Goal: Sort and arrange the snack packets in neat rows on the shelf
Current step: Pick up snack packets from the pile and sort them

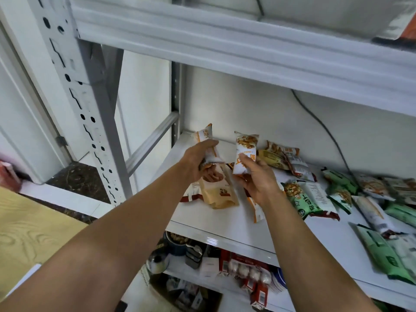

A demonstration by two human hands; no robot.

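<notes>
On shelf point(200, 224), loose snack pkts point(313, 194), hands point(198, 162) point(258, 181) gripping two

The shelf point(225, 230) is smooth, glossy white painted metal; the perforated post point(74, 93), matt white metal; snack packets point(299, 199), shiny plastic film; tan pouch point(219, 192), matt, paper-like.

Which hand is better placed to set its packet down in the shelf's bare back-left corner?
Left, likely. The left hand grips its orange-white packet right beside that corner of the shelf; the right hand holds its white packet farther right, over the scattered packets.
</notes>
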